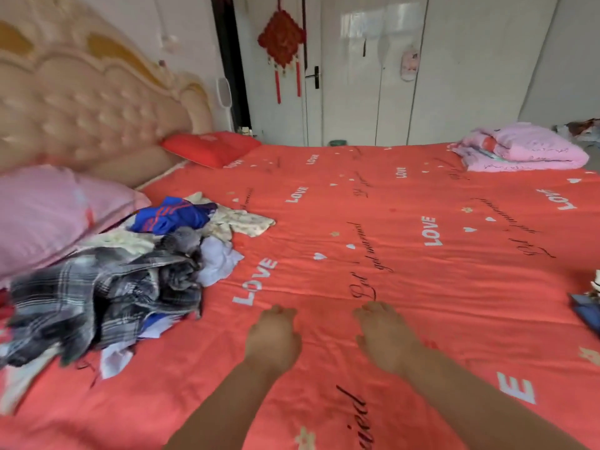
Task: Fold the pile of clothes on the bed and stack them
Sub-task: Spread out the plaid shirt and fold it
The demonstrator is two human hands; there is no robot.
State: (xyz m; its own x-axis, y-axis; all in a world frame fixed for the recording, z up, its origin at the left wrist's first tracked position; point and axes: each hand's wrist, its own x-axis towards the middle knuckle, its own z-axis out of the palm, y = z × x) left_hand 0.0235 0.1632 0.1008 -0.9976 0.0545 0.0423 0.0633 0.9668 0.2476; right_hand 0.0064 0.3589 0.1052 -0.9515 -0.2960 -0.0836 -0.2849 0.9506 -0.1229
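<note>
The heap of unfolded clothes (130, 271) lies tangled at the left middle of the frame, on the coral-red bed sheet printed with "LOVE" (373, 216), pushed against a pink striped pillow (48, 219). It is one pile. I can make out five fabrics in it: a grey-and-black plaid garment (91, 300) on the near side, a bright blue piece with red stripes (172, 216) at the top, a cream floral-print cloth (243, 222) spilling to the right, a pale lavender-white piece (219, 259) and a small grey knit bit (181, 240). How many garments are buried under these I cannot tell.

By my reckoning the job has hardly begun. Nothing from the heap is laid out flat and no folded stack sits beside it, so every piece seems left to do.

Lower centre, both bare hands rest on the sheet, well apart from the pile. The left hand (274, 336) and the right hand (384, 336) lie side by side, with fingers loosely bent and no cloth in either.

Further out there are two pillows, the pink one and a red pillow (211, 147) by the beige tufted headboard (84, 108). One folded pink quilt (526, 149) lies at the upper right, and one red knotted ornament (281, 40) hangs at the top centre.
</note>
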